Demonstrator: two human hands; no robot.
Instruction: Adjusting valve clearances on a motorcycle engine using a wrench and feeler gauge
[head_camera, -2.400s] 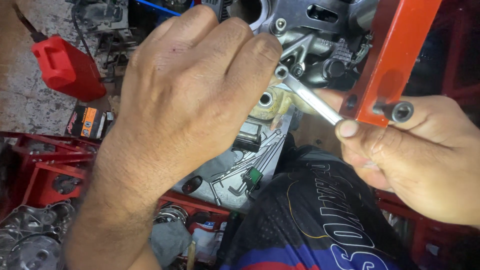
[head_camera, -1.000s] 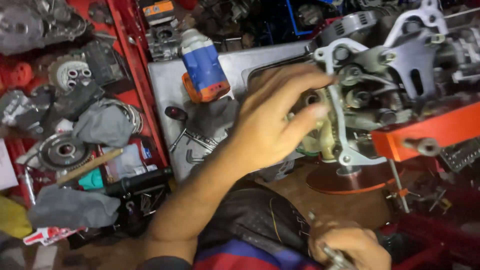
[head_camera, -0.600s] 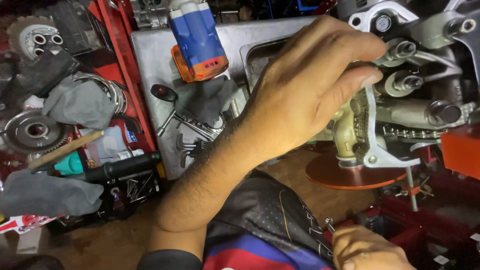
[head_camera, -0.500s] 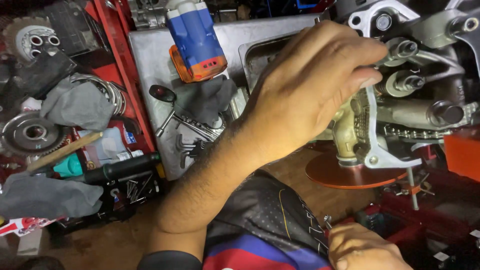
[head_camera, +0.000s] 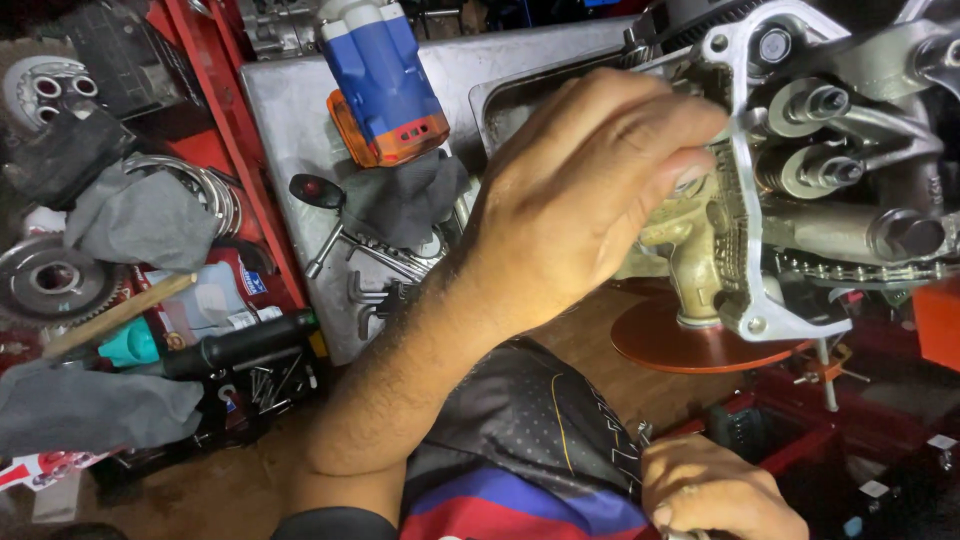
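My left hand (head_camera: 590, 190) rests half-curled, fingertips against the engine (head_camera: 800, 190) straight ahead, holding nothing I can see. My right hand (head_camera: 715, 490) is low by my lap; its grip I cannot tell. A blue-and-orange power tool (head_camera: 380, 80) lies on the metal tray (head_camera: 290, 110) left.

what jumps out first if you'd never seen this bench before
The left hand fills the middle, fingertips on the grey engine head with its timing chain at right. A blue and orange bottle stands on the steel tray behind, and the right hand sits low at the bottom edge.
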